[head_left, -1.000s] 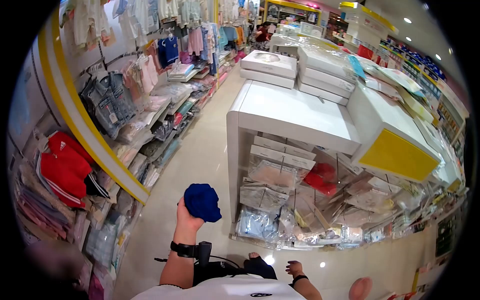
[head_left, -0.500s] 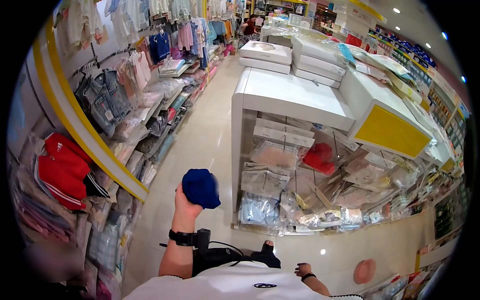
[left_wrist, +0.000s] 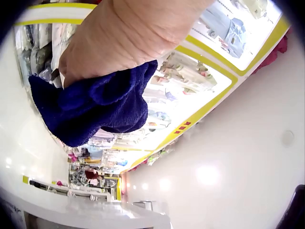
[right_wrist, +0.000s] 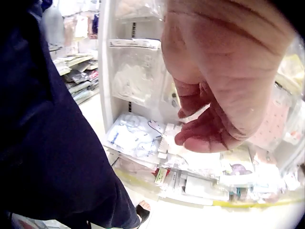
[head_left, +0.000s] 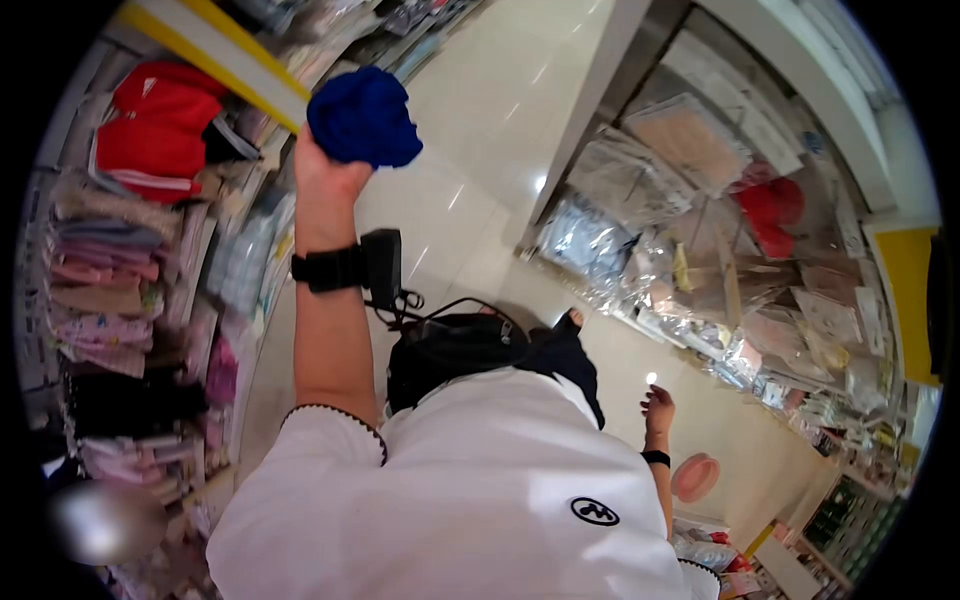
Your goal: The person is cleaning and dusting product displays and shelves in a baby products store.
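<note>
My left hand [head_left: 328, 170] holds a bunched dark blue cloth [head_left: 366, 118] out in front, over the aisle floor. In the left wrist view the cloth [left_wrist: 97, 107] has a soft, towel-like pile and a stitched edge, and it hangs from beneath the hand [left_wrist: 126, 36]; the fingertips are hidden. My right hand [head_left: 657, 408] hangs low at my side with nothing in it. Its fingers curl loosely in the right wrist view, where packaged baby clothes [right_wrist: 136, 136] on a shelf lie behind the hand [right_wrist: 219, 76].
Left of me, shelves carry folded clothes [head_left: 105, 290] and a red jacket [head_left: 160, 130]. To the right stands a white display unit [head_left: 850, 130] hung with plastic-wrapped goods [head_left: 590, 240]. A round pink object [head_left: 695, 478] is on the floor by my right arm.
The head view has tipped down and turned, so my shirt fills more of it and the left hand appears higher. The left hand keeps hold of the cloth; the right still hangs.
</note>
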The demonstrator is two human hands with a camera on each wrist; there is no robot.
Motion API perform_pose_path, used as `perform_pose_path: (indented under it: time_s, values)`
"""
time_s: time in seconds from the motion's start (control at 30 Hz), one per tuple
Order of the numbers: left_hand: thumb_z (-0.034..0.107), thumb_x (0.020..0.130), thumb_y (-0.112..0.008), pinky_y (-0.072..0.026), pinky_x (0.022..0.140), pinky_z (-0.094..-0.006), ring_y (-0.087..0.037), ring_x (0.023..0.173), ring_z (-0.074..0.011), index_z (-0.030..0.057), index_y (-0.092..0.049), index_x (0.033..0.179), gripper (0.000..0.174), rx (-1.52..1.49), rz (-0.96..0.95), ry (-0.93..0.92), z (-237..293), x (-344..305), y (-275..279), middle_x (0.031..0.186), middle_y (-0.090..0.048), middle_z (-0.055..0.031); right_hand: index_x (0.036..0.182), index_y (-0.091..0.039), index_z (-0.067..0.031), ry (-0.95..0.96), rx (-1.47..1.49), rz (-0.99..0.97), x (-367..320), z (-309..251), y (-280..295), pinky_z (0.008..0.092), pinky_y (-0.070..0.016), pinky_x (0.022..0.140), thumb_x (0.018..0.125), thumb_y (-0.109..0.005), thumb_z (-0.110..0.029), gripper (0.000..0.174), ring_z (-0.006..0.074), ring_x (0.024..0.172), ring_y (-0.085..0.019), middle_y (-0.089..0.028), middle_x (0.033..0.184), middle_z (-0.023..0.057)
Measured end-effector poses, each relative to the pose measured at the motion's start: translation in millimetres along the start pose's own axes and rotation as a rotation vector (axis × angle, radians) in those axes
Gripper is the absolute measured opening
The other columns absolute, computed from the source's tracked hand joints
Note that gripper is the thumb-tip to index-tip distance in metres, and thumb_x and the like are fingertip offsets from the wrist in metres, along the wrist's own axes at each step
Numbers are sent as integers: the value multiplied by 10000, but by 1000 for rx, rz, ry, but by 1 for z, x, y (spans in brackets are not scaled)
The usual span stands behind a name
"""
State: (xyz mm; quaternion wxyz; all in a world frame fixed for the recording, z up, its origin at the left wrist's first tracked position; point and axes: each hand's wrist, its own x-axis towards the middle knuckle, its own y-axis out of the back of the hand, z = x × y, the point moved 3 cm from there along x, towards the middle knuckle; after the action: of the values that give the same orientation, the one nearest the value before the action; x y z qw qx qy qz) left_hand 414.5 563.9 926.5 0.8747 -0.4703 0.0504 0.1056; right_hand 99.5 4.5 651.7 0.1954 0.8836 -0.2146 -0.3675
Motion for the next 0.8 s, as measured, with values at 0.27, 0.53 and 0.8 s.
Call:
perform_pose_path:
  time_s: [0.27,0.53,0.8]
  values:
    - [282,870,-246,-354,921,-528,-480,1078,-347,23,-490,1164,461,-26,68,-79,19,10,28,1196,-497,-175,1033,-556,-15,675,-330,-166,-23,-200,-67,316,-461,810,774,-452,62,290,247,946,-571,-582,1017,136]
    - [273,870,-334,-402,850,-481,-513,983,-309,18,-509,1091,381,31,46,19,17,9,23,1109,-530,-155,977,-590,-77,1201,-762,-617,-86,-297,-208,395,-452,759,710,-506,-17,286,338,881,-549,-574,941,147]
    - [288,832,-465,-418,682,-357,-507,747,-212,69,-530,1043,311,6,35,38,13,-11,9,874,-536,-59,798,-579,-84,1413,-1025,-439,-113,-281,-227,373,-459,680,745,-498,-134,109,239,826,-569,-555,849,82]
